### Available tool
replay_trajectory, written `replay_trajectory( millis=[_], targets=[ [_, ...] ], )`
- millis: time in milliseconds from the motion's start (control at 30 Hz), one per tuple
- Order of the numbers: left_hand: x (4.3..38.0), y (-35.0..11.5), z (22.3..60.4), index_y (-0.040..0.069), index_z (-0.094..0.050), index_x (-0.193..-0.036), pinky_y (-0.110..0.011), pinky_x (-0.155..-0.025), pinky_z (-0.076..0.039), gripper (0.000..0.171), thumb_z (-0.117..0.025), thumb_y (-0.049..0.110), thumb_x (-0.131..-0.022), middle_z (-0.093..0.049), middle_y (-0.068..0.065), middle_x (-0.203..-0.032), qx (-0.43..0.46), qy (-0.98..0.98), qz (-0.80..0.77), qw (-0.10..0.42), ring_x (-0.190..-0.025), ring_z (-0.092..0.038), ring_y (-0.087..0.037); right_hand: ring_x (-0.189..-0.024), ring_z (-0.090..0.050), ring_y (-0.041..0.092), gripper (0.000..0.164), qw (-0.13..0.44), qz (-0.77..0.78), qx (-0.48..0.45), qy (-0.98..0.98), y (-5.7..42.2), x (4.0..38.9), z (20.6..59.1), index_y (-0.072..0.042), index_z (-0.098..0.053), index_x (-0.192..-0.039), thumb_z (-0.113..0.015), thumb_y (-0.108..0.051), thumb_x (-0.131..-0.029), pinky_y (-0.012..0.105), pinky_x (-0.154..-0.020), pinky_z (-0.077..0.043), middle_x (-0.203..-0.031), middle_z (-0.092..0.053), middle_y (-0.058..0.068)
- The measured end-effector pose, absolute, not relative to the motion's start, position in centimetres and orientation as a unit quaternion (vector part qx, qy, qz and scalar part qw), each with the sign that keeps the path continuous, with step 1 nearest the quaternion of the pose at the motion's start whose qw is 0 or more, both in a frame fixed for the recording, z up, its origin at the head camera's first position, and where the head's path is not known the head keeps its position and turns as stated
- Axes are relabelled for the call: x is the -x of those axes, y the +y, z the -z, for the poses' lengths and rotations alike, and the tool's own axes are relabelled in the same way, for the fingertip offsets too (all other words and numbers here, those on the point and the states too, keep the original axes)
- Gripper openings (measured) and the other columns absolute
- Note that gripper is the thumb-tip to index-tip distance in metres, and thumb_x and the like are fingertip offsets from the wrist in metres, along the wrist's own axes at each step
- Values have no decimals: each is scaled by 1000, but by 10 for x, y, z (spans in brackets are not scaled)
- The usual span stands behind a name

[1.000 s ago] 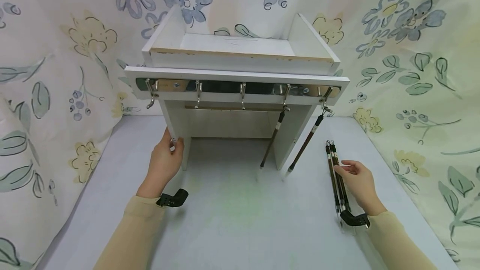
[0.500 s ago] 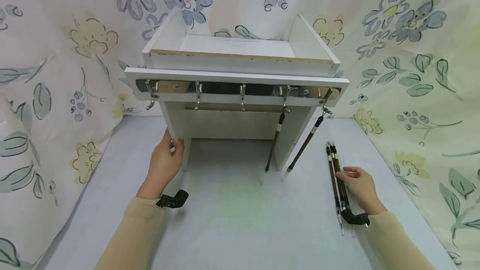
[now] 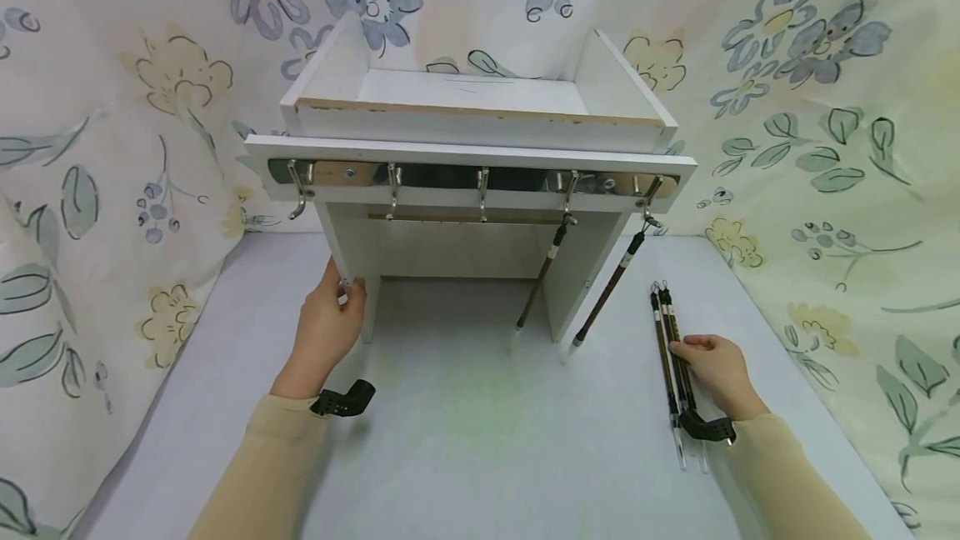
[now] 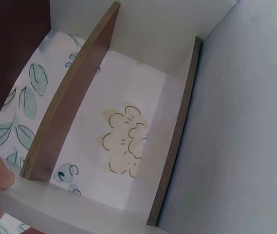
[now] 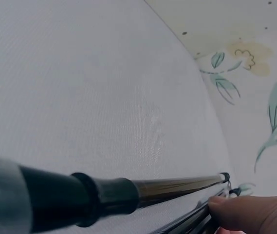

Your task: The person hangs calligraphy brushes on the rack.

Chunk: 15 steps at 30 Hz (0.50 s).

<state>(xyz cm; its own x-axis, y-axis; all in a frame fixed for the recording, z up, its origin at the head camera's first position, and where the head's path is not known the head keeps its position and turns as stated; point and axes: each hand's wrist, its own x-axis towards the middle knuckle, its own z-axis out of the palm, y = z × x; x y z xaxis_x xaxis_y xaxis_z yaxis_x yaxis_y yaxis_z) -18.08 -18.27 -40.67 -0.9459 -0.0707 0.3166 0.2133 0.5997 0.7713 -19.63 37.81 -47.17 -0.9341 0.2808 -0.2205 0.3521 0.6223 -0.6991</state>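
My left hand (image 3: 330, 319) grips the left side panel (image 3: 348, 252) of a white shelf rack, thumb toward the front edge; in the left wrist view my thumb (image 4: 1, 170) lies on the white panel. At the right, dark-handled calligraphy brushes (image 3: 663, 357) with hanging loops and clear caps lie side by side on the table. My right hand (image 3: 716, 369) pinches the rightmost of them between thumb and fingers. In the right wrist view, the thumb (image 5: 250, 212) presses on a dark handle, while another brush (image 5: 177, 191) lies in front, nearer the camera.
A metal strip with several hooks (image 3: 482, 190) runs across the rack's front. From its two right hooks hang a brush (image 3: 542, 277) and another brush (image 3: 611, 294). White table surface (image 3: 465, 440) stretches before the rack; flowered cloth (image 3: 847, 215) surrounds it.
My right hand has dipped slightly, and its fingers have closed on a brush on the table. The inner hanging brush sways a little. The left hand keeps its hold on the panel.
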Motion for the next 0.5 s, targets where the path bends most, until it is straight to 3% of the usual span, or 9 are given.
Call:
replay_trajectory(
  millis=[167,500],
  targets=[
    [181,-182,406,16,-30,-150,-58,-79,-52,50,-42,28,-103,-45,-26,-141,41,-880,446,160,-117,-53,-47,-82,-60,16,54,36,411,-179,893,378,195,471,8,-54,-123,-67,-34,-91,24,-62,-50,-107,-65,20],
    [181,-182,407,15,-28,-151,-57,-79,-52,51,-42,28,-103,-46,-27,-140,39,-882,441,160,-116,-53,-47,-80,-58,11,49,36,410,-178,894,381,195,464,5,-59,-123,-64,-33,-93,22,-63,-50,-104,-66,13]
  ],
)
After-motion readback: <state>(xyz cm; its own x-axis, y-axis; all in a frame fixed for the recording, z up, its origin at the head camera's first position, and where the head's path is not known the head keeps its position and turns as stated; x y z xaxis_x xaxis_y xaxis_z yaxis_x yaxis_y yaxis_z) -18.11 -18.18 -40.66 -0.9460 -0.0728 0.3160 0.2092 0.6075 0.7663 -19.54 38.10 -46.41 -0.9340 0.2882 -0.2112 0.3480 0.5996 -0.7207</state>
